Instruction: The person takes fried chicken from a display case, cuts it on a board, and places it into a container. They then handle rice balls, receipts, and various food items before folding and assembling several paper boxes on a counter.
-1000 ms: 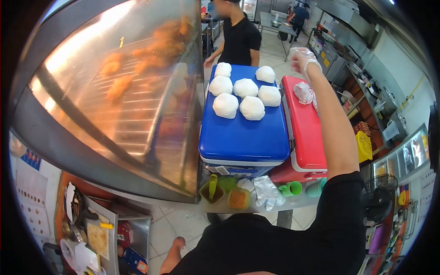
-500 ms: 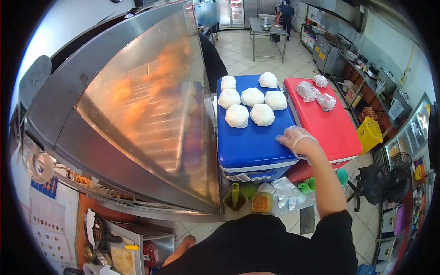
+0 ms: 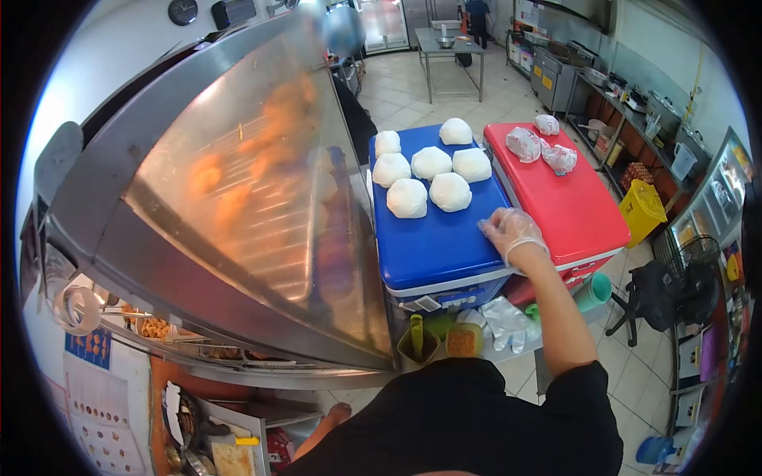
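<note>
My right hand [image 3: 512,232], in a clear plastic glove, is at the right edge of the blue cooler's lid [image 3: 432,254]. Its fingers are curled together; what they hold, if anything, I cannot make out. Several white wrapped bundles [image 3: 406,198] sit on the back half of that lid. Beside it, the red cooler [image 3: 567,210] carries three bundles in printed paper [image 3: 524,145]. My left hand [image 3: 340,411] hangs low by my body near the counter edge, bare and partly seen, its fingers not distinct.
A glass display case [image 3: 238,182] with fried food fills the left. Below the coolers are a sauce container [image 3: 418,343], a tub of crumbs [image 3: 463,341], plastic gloves [image 3: 506,321] and a green cup [image 3: 594,292]. A black fan [image 3: 675,289] stands right; a person [image 3: 478,20] is far back.
The view has shifted slightly. My right hand stays by the blue lid's right edge, its fingers drawn in more. The person at the back has moved slightly.
</note>
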A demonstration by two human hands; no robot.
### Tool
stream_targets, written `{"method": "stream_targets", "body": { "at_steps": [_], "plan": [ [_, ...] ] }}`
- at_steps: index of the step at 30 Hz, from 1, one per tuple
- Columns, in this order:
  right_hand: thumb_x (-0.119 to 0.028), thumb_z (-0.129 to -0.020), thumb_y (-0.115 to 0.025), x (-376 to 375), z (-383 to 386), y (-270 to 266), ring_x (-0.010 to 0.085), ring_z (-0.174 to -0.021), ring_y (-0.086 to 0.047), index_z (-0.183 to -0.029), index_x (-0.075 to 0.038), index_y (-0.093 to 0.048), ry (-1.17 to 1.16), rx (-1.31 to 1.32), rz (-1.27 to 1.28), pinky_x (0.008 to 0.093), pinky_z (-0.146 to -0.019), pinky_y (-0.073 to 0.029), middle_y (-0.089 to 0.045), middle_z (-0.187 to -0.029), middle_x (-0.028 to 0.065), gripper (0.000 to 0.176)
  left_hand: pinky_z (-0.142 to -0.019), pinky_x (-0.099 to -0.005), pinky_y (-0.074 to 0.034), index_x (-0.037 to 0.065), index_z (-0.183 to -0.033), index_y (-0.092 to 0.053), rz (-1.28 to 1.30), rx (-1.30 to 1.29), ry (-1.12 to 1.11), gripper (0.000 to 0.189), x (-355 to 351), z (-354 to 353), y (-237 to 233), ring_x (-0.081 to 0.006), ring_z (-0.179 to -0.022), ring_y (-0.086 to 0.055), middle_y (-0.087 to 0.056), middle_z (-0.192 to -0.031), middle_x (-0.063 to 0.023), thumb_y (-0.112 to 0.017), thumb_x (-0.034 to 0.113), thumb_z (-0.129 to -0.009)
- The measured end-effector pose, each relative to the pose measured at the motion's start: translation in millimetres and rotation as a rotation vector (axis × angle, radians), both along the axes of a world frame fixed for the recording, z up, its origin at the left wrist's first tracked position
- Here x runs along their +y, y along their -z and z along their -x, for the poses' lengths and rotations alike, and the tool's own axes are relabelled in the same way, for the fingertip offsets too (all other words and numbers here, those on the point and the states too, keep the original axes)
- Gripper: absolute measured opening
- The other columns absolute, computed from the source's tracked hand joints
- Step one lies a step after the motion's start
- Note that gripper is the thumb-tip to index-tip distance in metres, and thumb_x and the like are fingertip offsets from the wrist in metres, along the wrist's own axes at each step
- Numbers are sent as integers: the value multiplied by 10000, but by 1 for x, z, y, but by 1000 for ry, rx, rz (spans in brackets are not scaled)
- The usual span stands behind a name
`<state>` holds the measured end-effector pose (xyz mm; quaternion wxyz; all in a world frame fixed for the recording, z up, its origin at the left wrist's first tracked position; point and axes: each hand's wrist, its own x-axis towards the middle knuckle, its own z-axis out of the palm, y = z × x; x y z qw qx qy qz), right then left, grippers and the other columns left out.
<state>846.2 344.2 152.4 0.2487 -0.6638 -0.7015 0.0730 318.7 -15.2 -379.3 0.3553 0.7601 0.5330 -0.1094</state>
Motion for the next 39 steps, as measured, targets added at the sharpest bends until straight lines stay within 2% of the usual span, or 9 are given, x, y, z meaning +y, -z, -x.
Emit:
{"method": "stream_targets", "body": {
  "at_steps": [2, 6, 13, 17, 19, 27, 30, 35, 39],
  "plan": [
    [-392, -917, -662, 13, -13, -7, 283, -770, -656, -857, -47, -671, -161, 155, 209, 413, -731, -515, -661, -781, 137, 350, -877, -447, -533, 34, -780, -707, -3, 196, 251, 280, 2, -5, 8, -372, -991, -658, -691, -889, -170, -572, 277, -811],
    [-378, -929, -660, 28, -19, -52, 89, -638, -533, -839, -86, -628, -137, 487, 247, 261, -575, -440, -561, -704, -1, 307, -878, -449, -532, 34, -782, -708, 104, 60, -92, 280, -35, -6, 12, -374, -991, -658, -693, -893, -170, -570, 276, -813],
    [-335, -917, -642, 99, -16, -126, 98, -696, -521, -1081, -85, -615, -235, 676, 190, 264, -621, -475, -592, -820, 5, 300, -879, -453, -532, 35, -785, -709, 134, -1, -231, 280, -65, -39, 16, -375, -991, -658, -695, -900, -171, -568, 275, -816],
    [-402, -920, -664, 155, 3, -151, 125, -692, -584, -1242, -75, -587, -224, 476, 73, 292, -655, -490, -635, -850, 31, 465, -880, -455, -532, 36, -787, -710, 136, -8, -279, 280, -77, -55, 15, -376, -991, -658, -697, -903, -171, -567, 274, -818],
    [-537, -868, -649, 180, 5, -160, 292, -1099, -651, -1345, -68, -558, -144, 183, -150, 373, -945, -504, -670, -1207, 164, 675, -880, -456, -532, 36, -788, -710, 145, -8, -303, 280, -79, -61, 13, -377, -991, -658, -698, -905, -172, -566, 273, -819],
    [-652, -804, -688, 242, 32, -163, 367, -1362, -459, -1493, 27, -367, -271, -55, -8, 369, -1129, -336, -446, -1480, 261, 1019, -881, -461, -532, 37, -791, -712, 150, -8, -370, 280, -96, -87, 13, -379, -991, -658, -701, -913, -172, -563, 272, -822],
    [-663, -799, -688, 256, 59, -159, 383, -1351, -467, -1480, 10, -405, -295, -180, 136, 379, -1119, -348, -473, -1447, 282, 998, -882, -462, -532, 37, -793, -712, 125, -10, -370, 280, -102, -96, 11, -380, -991, -658, -702, -916, -173, -562, 271, -823],
    [-551, -859, -654, 248, 89, -149, 346, -1070, -652, -1209, -66, -684, -353, 57, 95, 416, -924, -502, -679, -1186, 192, 599, -882, -465, -532, 38, -795, -713, -52, 16, -248, 280, -98, -105, 11, -381, -991, -658, -704, -921, -173, -561, 270, -826],
    [-556, -860, -653, 267, 94, -139, 361, -1031, -663, -1175, -50, -685, -525, 66, -41, 421, -911, -511, -691, -1129, 215, 596, -899, -484, -525, 37, -832, -720, 96, -247, -905, 294, -95, -120, -34, -399, -997, -653, -707, -976, -197, -564, 287, -828]
  ]
}}
